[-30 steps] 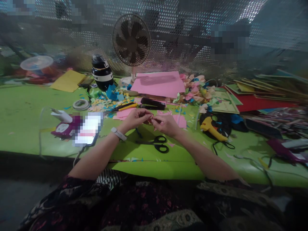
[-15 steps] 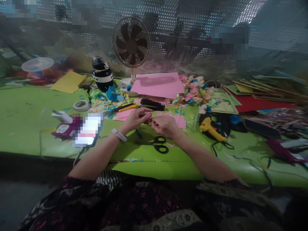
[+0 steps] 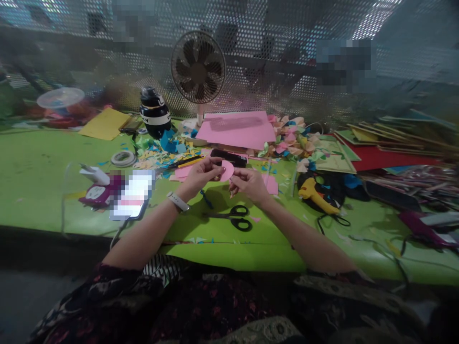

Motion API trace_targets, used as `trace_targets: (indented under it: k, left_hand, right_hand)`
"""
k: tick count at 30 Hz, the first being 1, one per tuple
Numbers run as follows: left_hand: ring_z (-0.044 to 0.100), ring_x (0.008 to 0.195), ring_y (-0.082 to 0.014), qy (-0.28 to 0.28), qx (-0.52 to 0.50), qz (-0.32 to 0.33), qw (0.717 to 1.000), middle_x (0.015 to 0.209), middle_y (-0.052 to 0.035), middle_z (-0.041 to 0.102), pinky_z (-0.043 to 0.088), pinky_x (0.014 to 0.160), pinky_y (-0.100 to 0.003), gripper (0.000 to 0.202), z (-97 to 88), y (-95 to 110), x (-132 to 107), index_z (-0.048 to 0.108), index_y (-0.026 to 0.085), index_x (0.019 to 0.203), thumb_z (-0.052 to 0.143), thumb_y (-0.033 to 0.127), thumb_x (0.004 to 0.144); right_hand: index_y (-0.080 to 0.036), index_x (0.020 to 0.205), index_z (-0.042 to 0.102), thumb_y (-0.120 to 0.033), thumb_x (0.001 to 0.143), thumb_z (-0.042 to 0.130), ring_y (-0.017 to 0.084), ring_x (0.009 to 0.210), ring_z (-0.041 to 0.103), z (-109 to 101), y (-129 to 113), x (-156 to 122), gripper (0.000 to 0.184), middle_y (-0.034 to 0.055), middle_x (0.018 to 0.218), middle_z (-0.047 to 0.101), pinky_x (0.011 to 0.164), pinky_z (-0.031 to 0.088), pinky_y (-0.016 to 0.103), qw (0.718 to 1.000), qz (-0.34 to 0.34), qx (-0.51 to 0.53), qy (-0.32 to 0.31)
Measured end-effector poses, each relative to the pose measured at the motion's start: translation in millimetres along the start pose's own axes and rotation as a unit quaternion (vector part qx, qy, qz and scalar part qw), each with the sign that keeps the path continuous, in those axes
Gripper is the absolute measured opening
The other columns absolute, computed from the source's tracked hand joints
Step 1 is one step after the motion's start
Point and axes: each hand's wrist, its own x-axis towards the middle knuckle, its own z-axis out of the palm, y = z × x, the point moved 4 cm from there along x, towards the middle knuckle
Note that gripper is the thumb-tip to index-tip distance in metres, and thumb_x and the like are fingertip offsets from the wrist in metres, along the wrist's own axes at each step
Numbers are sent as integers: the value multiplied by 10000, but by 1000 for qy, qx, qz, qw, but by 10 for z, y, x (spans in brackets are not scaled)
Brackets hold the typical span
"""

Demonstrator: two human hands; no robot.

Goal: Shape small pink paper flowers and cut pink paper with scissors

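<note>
My left hand (image 3: 200,175) and my right hand (image 3: 248,182) meet over the green table (image 3: 43,162), both pinching a small round pink paper piece (image 3: 226,170) held upright between them. The left fingers grip its left edge, the right fingers its lower right edge. A white watch sits on my left wrist (image 3: 178,201). Black scissors (image 3: 233,218) lie flat on the table just below my right hand. Pink paper squares (image 3: 269,183) lie behind my hands.
A phone (image 3: 132,195) lies left of my left arm. A yellow glue gun (image 3: 316,193) rests at right. Behind are a small fan (image 3: 198,67), a pink sheet (image 3: 237,129), paper flowers (image 3: 290,136), scraps (image 3: 161,150), a tape roll (image 3: 122,157) and stacked coloured card (image 3: 387,143).
The pink piece, hidden in my closed fingers before, now shows as a round disc held up between both hands. Both hands rose slightly.
</note>
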Motion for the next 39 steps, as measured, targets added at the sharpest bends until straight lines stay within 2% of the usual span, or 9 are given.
trace_targets:
  k: [4, 10, 16, 21, 24, 26, 31, 34, 39]
  left_hand:
    - [606, 650, -88, -1, -10, 7, 1000, 729, 22, 674, 488, 646, -235, 496, -2, -4, 9, 664, 143, 1080, 876, 346, 680]
    - [622, 667, -93, 1, -1, 7, 1000, 745, 14, 694, 510, 665, -239, 459, -11, -8, 4, 686, 162, 1055, 873, 361, 686]
    - [646, 700, -109, -6, 12, -16, 1000, 832, -20, 730, 538, 639, -239, 427, -4, -11, -12, 710, 162, 908, 896, 439, 641]
    - [656, 687, -113, -18, 7, -30, 999, 815, -17, 737, 559, 655, -252, 495, 2, -12, -21, 708, 159, 979, 904, 444, 624]
    - [669, 683, -124, -22, 4, -37, 999, 778, -7, 728, 557, 651, -256, 517, 2, -1, -35, 690, 174, 1096, 880, 395, 669]
    - [674, 677, -127, -24, -1, -37, 999, 765, -8, 725, 554, 653, -258, 491, 6, 10, -43, 682, 178, 1131, 848, 359, 706]
    - [677, 734, -132, -57, -3, -19, 998, 834, -41, 738, 558, 722, -283, 316, 29, 34, -40, 735, 155, 982, 802, 338, 733]
    - [658, 699, -130, -74, 4, -27, 997, 802, -44, 731, 546, 703, -288, 336, 32, 17, -35, 741, 146, 952, 814, 390, 732]
    - [620, 606, -116, -67, 49, -33, 996, 696, -32, 689, 509, 618, -262, 459, 29, -9, -36, 704, 148, 796, 807, 589, 723]
  right_hand:
    - [-184, 828, 639, -419, 754, 726, 144, 468, 615, -10, 32, 6, 261, -4, 586, 655, 482, 563, 304, 1000, 6, -13, 1]
    - [-229, 885, 521, -365, 710, 730, 139, 610, 582, -107, 64, 79, 304, -34, 703, 599, 538, 506, 280, 993, -54, -71, 79]
    - [-216, 1183, 541, -317, 700, 722, 198, 849, 649, -116, 127, 170, 526, 53, 983, 674, 755, 568, 364, 993, -95, -66, 29]
    - [-202, 1280, 573, -291, 725, 701, 207, 902, 676, -109, 86, 160, 576, 92, 1137, 672, 822, 576, 385, 988, -118, -99, -9]
    - [-213, 1227, 617, -284, 736, 704, 204, 924, 683, -105, 57, 147, 503, 80, 1117, 699, 841, 576, 380, 991, -111, -78, -4]
    - [-215, 1141, 653, -288, 752, 705, 196, 919, 688, -99, 64, 142, 399, 65, 1048, 725, 854, 576, 380, 996, -78, -41, 5]
    - [-203, 952, 707, -304, 742, 745, 155, 814, 694, -72, 103, 122, 236, 32, 916, 744, 785, 591, 336, 999, 30, 43, 11]
    - [-197, 859, 713, -332, 683, 795, 139, 741, 680, -77, 91, 114, 236, 9, 820, 731, 733, 584, 306, 996, 50, 67, 24]
    - [-189, 728, 670, -410, 662, 802, 105, 587, 590, -81, 63, 107, 266, -23, 647, 644, 634, 537, 274, 997, 55, 48, 19]
